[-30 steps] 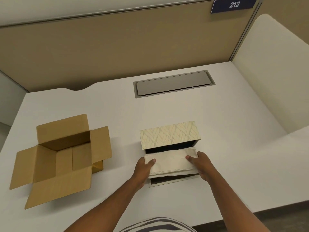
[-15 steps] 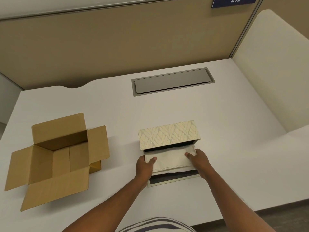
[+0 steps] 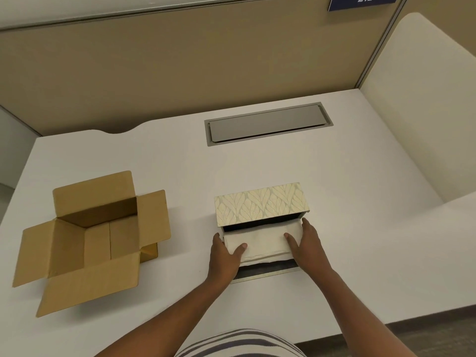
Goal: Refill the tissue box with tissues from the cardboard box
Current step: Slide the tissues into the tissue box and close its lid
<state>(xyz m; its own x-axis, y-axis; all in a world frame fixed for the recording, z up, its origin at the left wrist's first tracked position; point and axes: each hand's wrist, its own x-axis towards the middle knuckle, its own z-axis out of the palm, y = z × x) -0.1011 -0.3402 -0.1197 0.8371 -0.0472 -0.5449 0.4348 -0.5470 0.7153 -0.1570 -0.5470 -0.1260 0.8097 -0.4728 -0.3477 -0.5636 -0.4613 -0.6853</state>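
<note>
Two hands, left hand [image 3: 224, 256] and right hand [image 3: 307, 244] clamped on tissue stack [image 3: 262, 242] in leaf-patterned tissue box [image 3: 261, 203], sign [image 3: 363, 1] reading 212

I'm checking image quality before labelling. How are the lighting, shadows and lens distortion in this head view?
Head view: soft, even light with no glare on the white desk; faint shadows lie beside the cardboard box and tissue box. Wide-angle bending curves the desk edges and the partition. Both the left hand and right hand on the tissues look sharp.
</note>
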